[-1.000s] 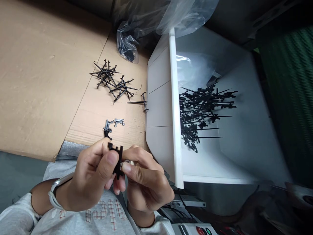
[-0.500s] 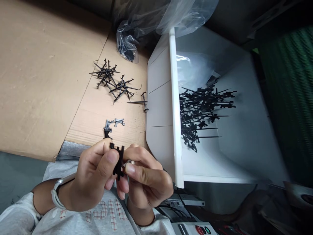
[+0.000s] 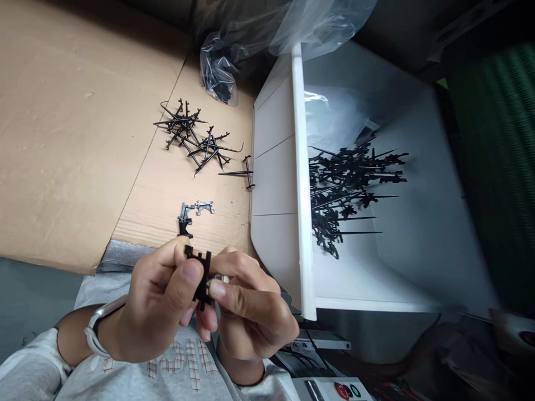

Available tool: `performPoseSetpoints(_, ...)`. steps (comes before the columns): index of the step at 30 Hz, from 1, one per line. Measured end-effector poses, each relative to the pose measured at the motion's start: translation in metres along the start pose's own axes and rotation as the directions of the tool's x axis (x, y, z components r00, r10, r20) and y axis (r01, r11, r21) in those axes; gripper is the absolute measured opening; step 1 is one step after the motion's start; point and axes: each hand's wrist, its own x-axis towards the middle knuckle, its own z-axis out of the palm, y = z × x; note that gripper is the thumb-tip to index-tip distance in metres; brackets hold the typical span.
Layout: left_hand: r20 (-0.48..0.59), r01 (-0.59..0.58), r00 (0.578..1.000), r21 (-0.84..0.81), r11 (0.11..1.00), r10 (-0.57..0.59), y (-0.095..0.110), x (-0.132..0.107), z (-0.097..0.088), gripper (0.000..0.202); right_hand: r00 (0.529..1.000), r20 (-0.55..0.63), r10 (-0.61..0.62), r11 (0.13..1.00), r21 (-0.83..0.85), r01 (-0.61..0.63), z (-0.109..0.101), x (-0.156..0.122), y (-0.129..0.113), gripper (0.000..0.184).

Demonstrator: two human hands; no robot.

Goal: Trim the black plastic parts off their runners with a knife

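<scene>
My left hand [image 3: 156, 306] pinches a small black plastic bracket [image 3: 202, 278] with notched ends between thumb and forefinger, close to my body. My right hand [image 3: 253, 303] is closed beside it, with the thumb tip near the bracket's right edge. A small shiny, pale thing [image 3: 220, 278] shows at the right thumb and forefinger; its kind is mostly hidden. Just beyond my hands, several loose brackets [image 3: 186, 214] lie on the table.
Thin black pointed parts [image 3: 204, 145] lie tangled on the cardboard [image 3: 83, 128]. A clear plastic bag [image 3: 219, 72] with black pieces sits at the back. On the right, a white bin [image 3: 307, 223] holds a heap of black assembled parts [image 3: 346, 184]. A control box [image 3: 334, 390] is low right.
The bracket has turned slightly in my left hand, and my right thumb has shifted a little left towards it. The parts on the table and in the bin look unchanged.
</scene>
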Motion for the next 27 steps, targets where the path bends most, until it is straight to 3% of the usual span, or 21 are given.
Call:
performPoseSetpoints(6, 0.019, -0.011, 1.0, 0.018, 1.0, 0.011, -0.0015, -0.0013, -0.0023, 0.049, 1.0, -0.001, -0.028, 0.999, 0.045, 0.028, 0.0016, 0.0009, 0.0033, 0.048)
performPoseSetpoints(11, -0.001, -0.023, 1.0, -0.003, 1.0, 0.023, 0.0005, 0.0019, 0.0023, 0.056, 0.999, -0.013, 0.031, 0.99, 0.137, -0.029, 0.0018, 0.0009, 0.0042, 0.049)
performPoseSetpoints(15, -0.017, -0.027, 0.999, 0.019, 0.999, 0.027, 0.0007, 0.003, 0.0035, 0.06, 0.999, 0.002, -0.04, 0.996, 0.08, 0.039, 0.0002, 0.0002, 0.0058, 0.046)
performPoseSetpoints(23, 0.02, 0.006, 1.0, -0.009, 1.0, -0.005, -0.0006, 0.0002, -0.0016, 0.054, 1.0, -0.005, -0.016, 0.999, 0.046, 0.017, 0.0009, -0.0006, 0.006, 0.042)
performPoseSetpoints(27, 0.049, -0.055, 0.997, 0.02, 0.998, 0.054, 0.0007, -0.001, -0.0026, 0.051, 1.0, -0.004, -0.004, 0.998, 0.062, 0.005, 0.0015, -0.0013, 0.0056, 0.045)
